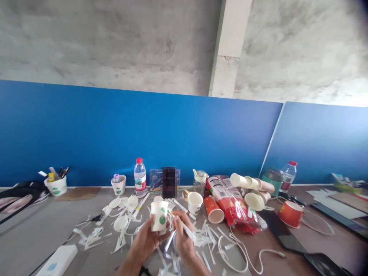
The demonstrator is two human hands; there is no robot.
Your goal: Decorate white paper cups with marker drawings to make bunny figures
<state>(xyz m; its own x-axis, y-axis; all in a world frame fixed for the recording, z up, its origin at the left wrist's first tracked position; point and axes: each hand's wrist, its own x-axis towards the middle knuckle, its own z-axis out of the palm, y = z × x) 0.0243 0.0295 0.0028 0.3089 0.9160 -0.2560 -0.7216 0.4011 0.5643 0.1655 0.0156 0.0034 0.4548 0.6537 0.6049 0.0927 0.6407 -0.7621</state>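
Observation:
A white paper cup (156, 217) with green leaf prints stands upright in my left hand (145, 238), whose fingers wrap around its lower side. My right hand (184, 234) grips a white marker (188, 231) like a pen. Its yellowish tip end points at the cup's right side; whether it touches cannot be made out. Below my hands lies another white marker (169, 242) with a blue end. Cut paper strips (205, 235) and round paper pieces (120, 223) are strewn around both hands.
Behind the hands stand a water bottle (140, 178), a paper cup (195, 203) and a glass jar (199, 182). An orange cup (214, 210) lies beside a red cup package (230, 203). A white cable (244, 253) curls at right; a blue partition (115, 130) closes the back.

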